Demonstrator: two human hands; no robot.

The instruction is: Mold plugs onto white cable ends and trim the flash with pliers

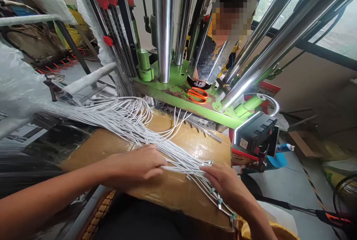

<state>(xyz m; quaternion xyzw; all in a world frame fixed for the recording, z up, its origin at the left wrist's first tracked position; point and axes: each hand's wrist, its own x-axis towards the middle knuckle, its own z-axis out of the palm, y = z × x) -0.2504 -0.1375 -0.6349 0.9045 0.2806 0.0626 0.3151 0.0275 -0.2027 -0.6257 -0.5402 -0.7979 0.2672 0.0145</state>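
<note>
Grips cables (181, 169) in left hand (143, 162) and right hand (223, 180) over the cardboard (161, 193), seemingly mostly bunched, with some strands (178, 125) left loose at its far edge.

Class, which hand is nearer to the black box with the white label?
Right. The right hand, on the white cables, lies below and left of the black box in the picture, apart from it; the left hand is farther left.

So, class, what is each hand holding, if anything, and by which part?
White cables: the left hand grips them partway along, the right hand nearer the green connectors. How many strands each holds cannot be told.
</note>
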